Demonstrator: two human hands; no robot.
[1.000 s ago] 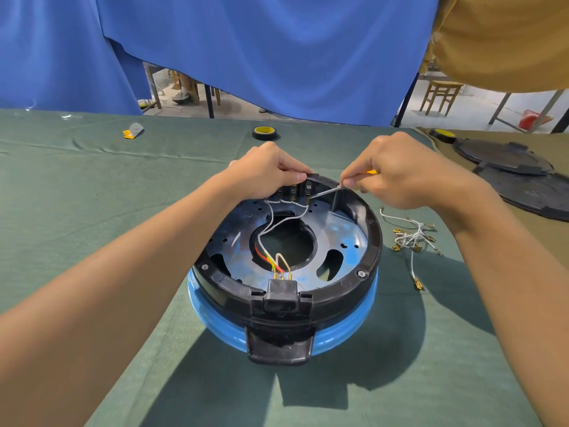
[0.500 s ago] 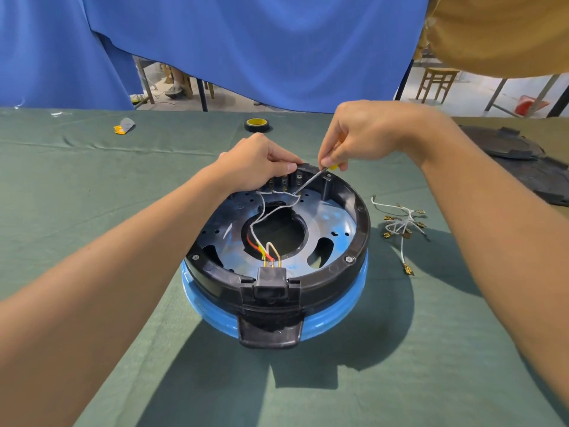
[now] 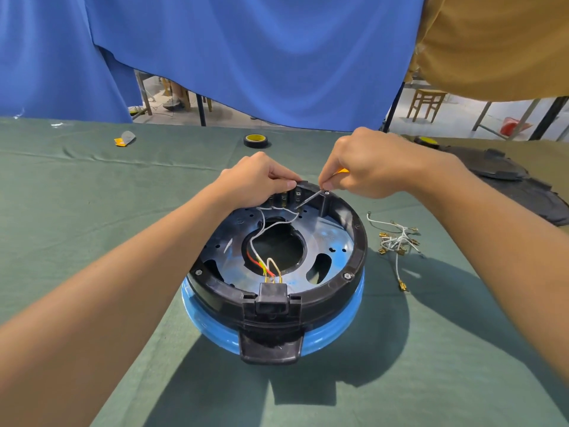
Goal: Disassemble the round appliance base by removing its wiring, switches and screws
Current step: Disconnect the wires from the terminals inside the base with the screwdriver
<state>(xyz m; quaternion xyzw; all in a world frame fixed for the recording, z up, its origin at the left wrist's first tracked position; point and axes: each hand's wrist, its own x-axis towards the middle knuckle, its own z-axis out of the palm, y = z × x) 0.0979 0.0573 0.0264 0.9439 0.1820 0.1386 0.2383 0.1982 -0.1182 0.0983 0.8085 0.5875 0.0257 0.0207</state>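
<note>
The round appliance base (image 3: pixel 354 251), black ring over a blue body, lies upside down on the green cloth. Inside it, white wires (image 3: pixel 261 229) run from the far-rim terminals to a black socket (image 3: pixel 272 295), where red, yellow and white leads end. My left hand (image 3: pixel 258 177) grips the far rim at the terminal block (image 3: pixel 284 197). My right hand (image 3: pixel 369 161) holds a small screwdriver (image 3: pixel 309 198) with a yellow handle, its tip down among the terminals. Screws (image 3: pixel 347 275) sit in the ring.
A bundle of loose white wires with brass terminals (image 3: pixel 395 241) lies right of the base. Black round covers (image 3: pixel 492 167) lie at the far right. A yellow-cored tape roll (image 3: pixel 256 140) and a small grey-and-yellow scrap (image 3: pixel 124 138) sit toward the back edge.
My right hand first rose and swung left over the rim, then came back down a little; the screwdriver now slants steeper into the terminals. My left hand kept its grip.
</note>
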